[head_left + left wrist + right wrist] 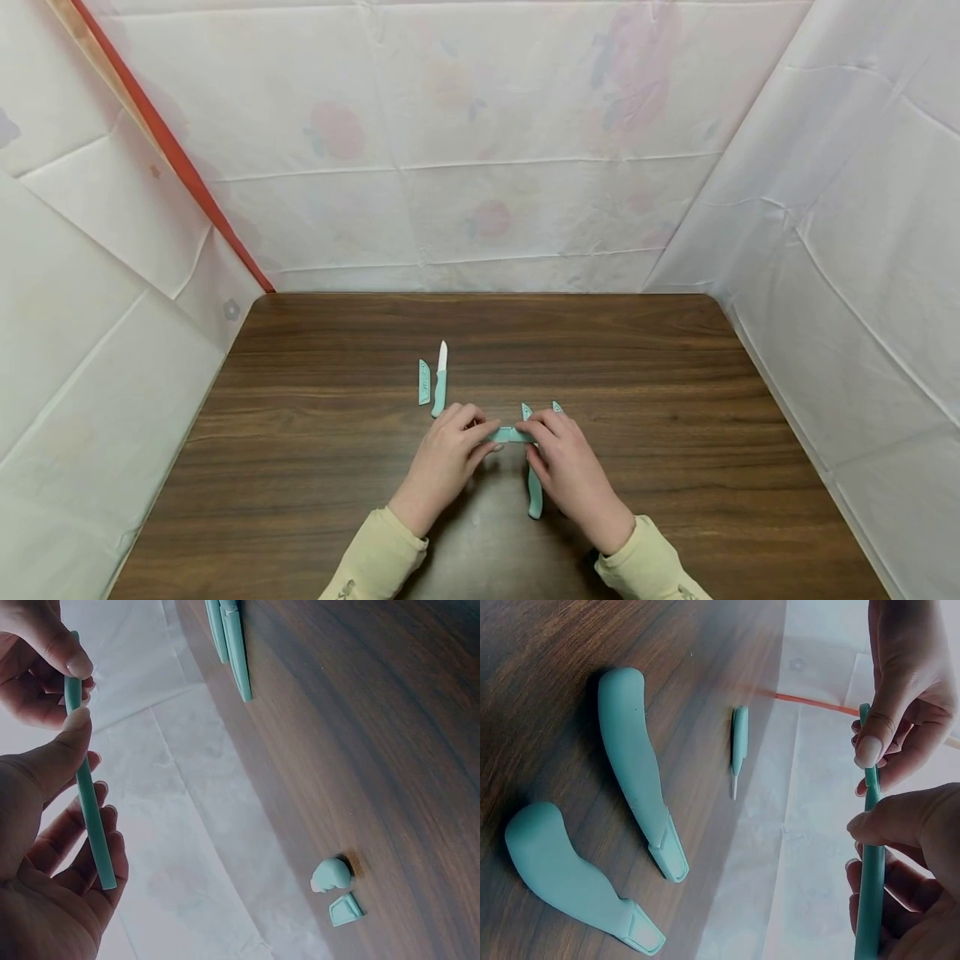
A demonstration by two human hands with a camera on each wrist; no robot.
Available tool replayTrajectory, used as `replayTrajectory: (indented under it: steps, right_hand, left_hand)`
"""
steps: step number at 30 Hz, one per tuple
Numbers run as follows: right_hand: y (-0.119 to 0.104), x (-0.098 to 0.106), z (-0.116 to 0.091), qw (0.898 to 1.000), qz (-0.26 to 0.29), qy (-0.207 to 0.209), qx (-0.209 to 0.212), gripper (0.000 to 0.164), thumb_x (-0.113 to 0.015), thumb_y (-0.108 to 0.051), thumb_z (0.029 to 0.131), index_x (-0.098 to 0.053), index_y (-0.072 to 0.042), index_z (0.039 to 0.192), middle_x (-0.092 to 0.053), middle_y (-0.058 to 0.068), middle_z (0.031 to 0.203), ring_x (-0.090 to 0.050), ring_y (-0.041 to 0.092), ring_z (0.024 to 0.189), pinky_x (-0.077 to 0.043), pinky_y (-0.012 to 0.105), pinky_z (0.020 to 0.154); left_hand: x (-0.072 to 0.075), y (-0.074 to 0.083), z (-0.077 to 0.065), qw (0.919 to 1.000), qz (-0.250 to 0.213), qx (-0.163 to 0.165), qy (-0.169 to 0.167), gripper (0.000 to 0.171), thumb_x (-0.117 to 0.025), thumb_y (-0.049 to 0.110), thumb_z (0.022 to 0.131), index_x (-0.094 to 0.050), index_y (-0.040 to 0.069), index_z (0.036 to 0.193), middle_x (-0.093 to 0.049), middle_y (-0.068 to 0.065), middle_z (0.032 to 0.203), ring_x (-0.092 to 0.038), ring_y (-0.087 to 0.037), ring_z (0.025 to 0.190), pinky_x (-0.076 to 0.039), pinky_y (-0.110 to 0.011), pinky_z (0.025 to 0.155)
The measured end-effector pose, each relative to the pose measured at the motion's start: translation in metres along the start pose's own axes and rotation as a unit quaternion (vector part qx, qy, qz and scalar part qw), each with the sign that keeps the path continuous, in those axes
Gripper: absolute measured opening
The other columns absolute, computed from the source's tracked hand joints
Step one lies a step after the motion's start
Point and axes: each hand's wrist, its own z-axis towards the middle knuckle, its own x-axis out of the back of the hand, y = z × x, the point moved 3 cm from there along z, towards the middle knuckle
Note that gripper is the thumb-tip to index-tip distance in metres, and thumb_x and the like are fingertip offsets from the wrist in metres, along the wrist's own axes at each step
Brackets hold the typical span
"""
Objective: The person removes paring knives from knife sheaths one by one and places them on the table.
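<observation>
Teal and slim, what looks like a sheathed knife (pixel 509 435) bridges my left hand (pixel 444 450) and right hand (pixel 568 458) above the table (pixel 300 500), thumbs and fingers pinching either end, presumably so I can steady both parts.

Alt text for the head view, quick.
Left hand and right hand pinch a slim teal object over a brown table; a white-bladed knife and a sheath lie beyond the left, two sheathed knives partly hidden by the right.
</observation>
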Motion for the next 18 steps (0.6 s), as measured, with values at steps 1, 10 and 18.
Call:
replayTrajectory:
  steps: [1,10,18]
  right_hand:
    - [0.0003,0.0,0.0,1.0,0.0,-0.001,0.0,0.03,-0.076,0.001,0.078,-0.069,-0.011,0.105,-0.057,-0.001,0.103,-0.055,0.016,0.09,-0.048,0.038,0.083]
    - [0.001,0.0002,0.0003,1.0,0.003,-0.001,-0.004,0.03,-0.075,0.0,0.078,-0.069,-0.011,0.106,-0.057,-0.002,0.103,-0.055,0.015,0.089,-0.048,0.037,0.082]
    - [0.0007,0.0,0.0009,1.0,0.008,0.0,-0.009,0.031,-0.077,0.001,0.077,-0.069,-0.01,0.106,-0.057,-0.002,0.103,-0.055,0.015,0.089,-0.048,0.037,0.082]
  left_hand:
    - [-0.0002,-0.0002,-0.0001,1.0,0.001,0.0,0.0,0.027,-0.081,0.015,0.077,-0.074,0.011,0.103,-0.058,0.001,0.092,-0.05,-0.015,0.083,-0.046,-0.027,0.07]
    - [-0.0008,-0.0015,-0.001,1.0,0.003,0.004,0.005,0.026,-0.081,0.016,0.077,-0.074,0.012,0.101,-0.059,0.001,0.093,-0.05,-0.016,0.082,-0.046,-0.029,0.07]
    - [-0.0002,-0.0022,-0.0009,0.9999,0.003,0.005,0.012,0.025,-0.081,0.016,0.077,-0.074,0.01,0.1,-0.059,0.001,0.092,-0.05,-0.015,0.081,-0.044,-0.028,0.068]
